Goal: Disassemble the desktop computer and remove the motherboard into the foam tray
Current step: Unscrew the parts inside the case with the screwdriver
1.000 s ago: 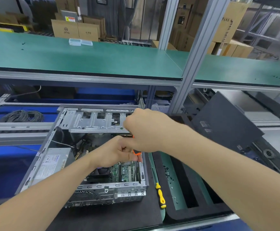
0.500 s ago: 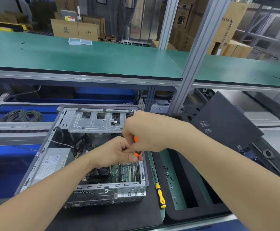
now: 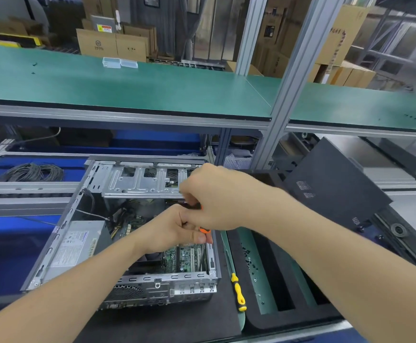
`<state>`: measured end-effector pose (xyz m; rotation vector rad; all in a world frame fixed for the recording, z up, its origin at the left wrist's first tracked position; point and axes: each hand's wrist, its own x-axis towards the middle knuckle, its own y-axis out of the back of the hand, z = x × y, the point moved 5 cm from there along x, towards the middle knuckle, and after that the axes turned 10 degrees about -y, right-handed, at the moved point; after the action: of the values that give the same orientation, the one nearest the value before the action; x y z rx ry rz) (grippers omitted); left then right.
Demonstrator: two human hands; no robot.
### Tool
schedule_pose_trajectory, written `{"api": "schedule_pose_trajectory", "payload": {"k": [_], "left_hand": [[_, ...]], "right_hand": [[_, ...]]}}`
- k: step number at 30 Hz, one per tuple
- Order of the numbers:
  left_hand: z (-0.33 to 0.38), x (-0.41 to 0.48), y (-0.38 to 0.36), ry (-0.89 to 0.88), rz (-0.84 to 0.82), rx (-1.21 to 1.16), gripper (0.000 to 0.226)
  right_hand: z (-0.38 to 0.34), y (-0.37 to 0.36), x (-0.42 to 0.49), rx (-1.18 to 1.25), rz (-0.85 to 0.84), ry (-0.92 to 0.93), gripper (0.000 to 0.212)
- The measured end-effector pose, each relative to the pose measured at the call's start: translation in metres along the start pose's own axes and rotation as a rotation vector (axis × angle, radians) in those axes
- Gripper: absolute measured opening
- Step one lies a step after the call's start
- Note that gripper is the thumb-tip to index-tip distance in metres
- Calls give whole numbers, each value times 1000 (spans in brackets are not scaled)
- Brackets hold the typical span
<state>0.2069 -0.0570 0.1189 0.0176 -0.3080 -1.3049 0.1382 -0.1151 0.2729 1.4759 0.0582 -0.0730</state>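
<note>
Two hands meet over the open computer case [image 3: 157,288], which lies on its side on a black mat [image 3: 177,323] on the tabletop. The right hand [image 3: 214,196] hangs above the case's right wall, its grip curled tight round the top of an orange-handled screwdriver [image 3: 205,230]. Only slivers of orange and black handle show between the fingers. The left hand [image 3: 174,229] sits just below it and touches it, its grip pinched on the lower end of the same handle, thumb pressed along it. The tool's shaft runs down into the case close to the right wall; its tip is hidden.

Inside the case, the green motherboard [image 3: 184,258] is seated on the floor at the near right corner, partly covered by the left hand. A grey power supply [image 3: 78,246] fills the case's left side, and a metal drive cage [image 3: 140,180] spans its far end.

Just right of the case lies a yellow-handled screwdriver [image 3: 239,295], and beyond it the black foam tray [image 3: 288,320], with small dark screws [image 3: 250,258] scattered in its nearest slot. A black side panel [image 3: 335,184] leans tilted to the case's far right. A coil of cable [image 3: 34,172] lies to the case's far left.
</note>
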Motion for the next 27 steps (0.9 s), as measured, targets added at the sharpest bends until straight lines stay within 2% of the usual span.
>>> {"api": "schedule_pose_trajectory", "payload": {"k": [1,3,5,8,11,14,15,16,18,20,22,25,27], "left_hand": [[-1,-1,1,14,36,-40,12],[-14,1,1,51,71,-91,44],[-16,1,1,47,64,-120,58],[-16,3,1,35,71,-136,51],[-19,6,0,-20,67,-145,56],[-23,8,2,51,51,-180,49],[-24,8,3,66,35,-181,58],[-24,8,3,64,30,-183,60],[-18,9,4,19,39,-160,46],[-16,8,7,15,56,-135,52],[-18,5,11,28,90,-113,62],[-28,1,21,70,147,-109,55],[-31,-2,25,60,127,-150,35]], "right_hand": [[0,0,1,-59,88,-68,34],[-1,-2,0,-60,177,-163,42],[-1,-4,0,4,158,-204,49],[3,-5,1,53,96,-222,49],[6,-10,4,71,28,-211,35],[6,-10,4,73,-73,-77,14],[7,-8,3,92,-100,-24,13],[9,-6,2,128,-119,18,12],[17,-4,4,215,-136,71,17],[25,-10,9,337,-121,66,33],[31,-22,16,558,-105,32,43],[36,-47,24,895,-87,-19,25],[37,-68,28,952,-90,-40,15]]}}
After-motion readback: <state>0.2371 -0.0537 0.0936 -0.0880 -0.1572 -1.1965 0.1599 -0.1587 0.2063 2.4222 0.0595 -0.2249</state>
